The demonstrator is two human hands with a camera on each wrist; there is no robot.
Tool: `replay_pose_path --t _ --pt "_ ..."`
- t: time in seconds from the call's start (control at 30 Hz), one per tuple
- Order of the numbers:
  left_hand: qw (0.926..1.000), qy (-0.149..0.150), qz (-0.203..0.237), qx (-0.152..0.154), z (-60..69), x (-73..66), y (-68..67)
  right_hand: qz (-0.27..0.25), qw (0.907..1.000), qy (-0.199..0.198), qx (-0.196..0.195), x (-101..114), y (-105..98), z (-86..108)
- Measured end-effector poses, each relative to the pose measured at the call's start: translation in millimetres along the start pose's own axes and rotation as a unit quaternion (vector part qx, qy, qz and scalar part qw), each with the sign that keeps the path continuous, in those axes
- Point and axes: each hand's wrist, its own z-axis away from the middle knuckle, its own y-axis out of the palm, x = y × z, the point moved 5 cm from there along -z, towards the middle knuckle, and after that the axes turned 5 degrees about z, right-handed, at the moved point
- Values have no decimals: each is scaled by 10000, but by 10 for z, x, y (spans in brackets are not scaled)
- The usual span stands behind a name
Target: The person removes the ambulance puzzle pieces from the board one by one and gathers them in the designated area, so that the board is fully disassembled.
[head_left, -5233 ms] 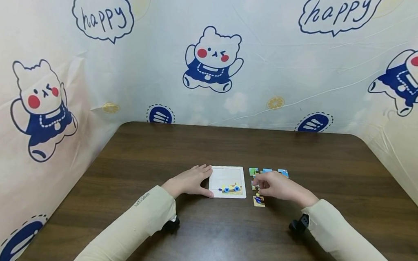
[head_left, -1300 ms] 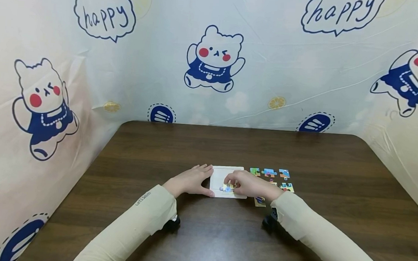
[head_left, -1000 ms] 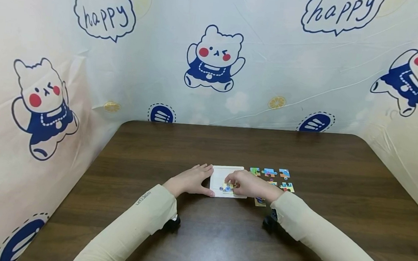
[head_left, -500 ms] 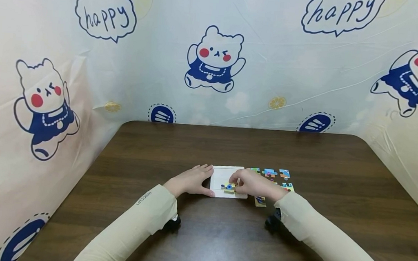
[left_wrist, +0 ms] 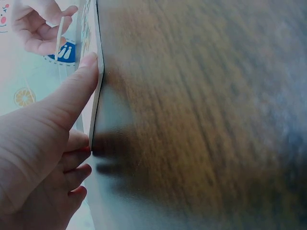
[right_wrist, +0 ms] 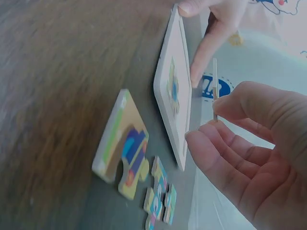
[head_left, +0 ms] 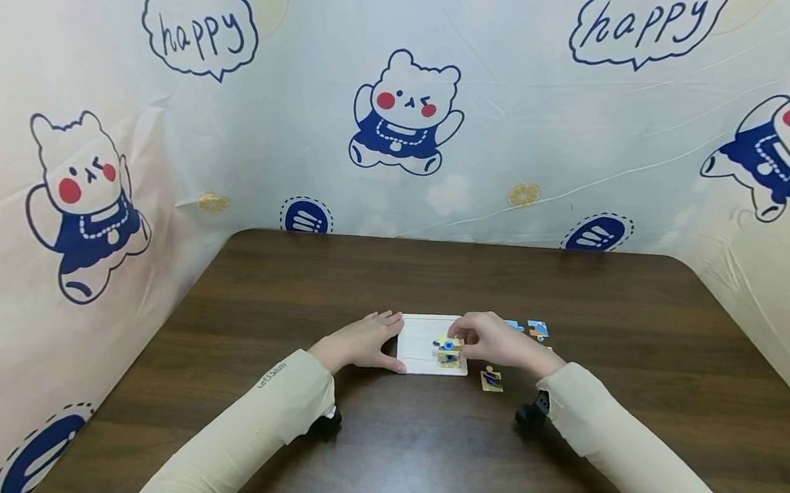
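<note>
In the head view my left hand (head_left: 358,341) rests at the left side of a white puzzle tray (head_left: 418,341), thumb on its near corner and fingers along the left edge. My right hand (head_left: 495,339) pinches a yellow jigsaw piece (head_left: 448,345) with a blue wheel print, raised over the tray's right part. Edge-on, the jigsaw piece (right_wrist: 215,76) shows between thumb and fingertips in the right wrist view. Below it, another jigsaw piece (right_wrist: 173,91) lies inside the tray. The left thumb (left_wrist: 79,88) touches the tray's rim in the left wrist view.
A loose jigsaw piece (head_left: 492,379) lies right of the tray on the brown table (head_left: 380,439). Farther back are more pieces, such as a blue-orange one (head_left: 538,329), partly covered by the right hand. A printed curtain (head_left: 399,193) hangs behind the table.
My right hand went from the loose pieces to the tray, then rose and shifted right with the pinched jigsaw piece, uncovering the near loose one. My left hand has stayed put.
</note>
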Motion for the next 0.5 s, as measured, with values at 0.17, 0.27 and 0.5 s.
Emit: replay_pose_path --t 0.17,0.27,0.5 --pt "9999 54 -102 -14 11 -8 1 -32 9999 54 -129 -43 -65 75" --pt "9999 75 -141 -30 20 -11 3 -78 9997 173 -167 -77 -103 124" --pt "9997 125 -215 -69 16 -11 5 3 9995 110 -303 -154 -175 227"
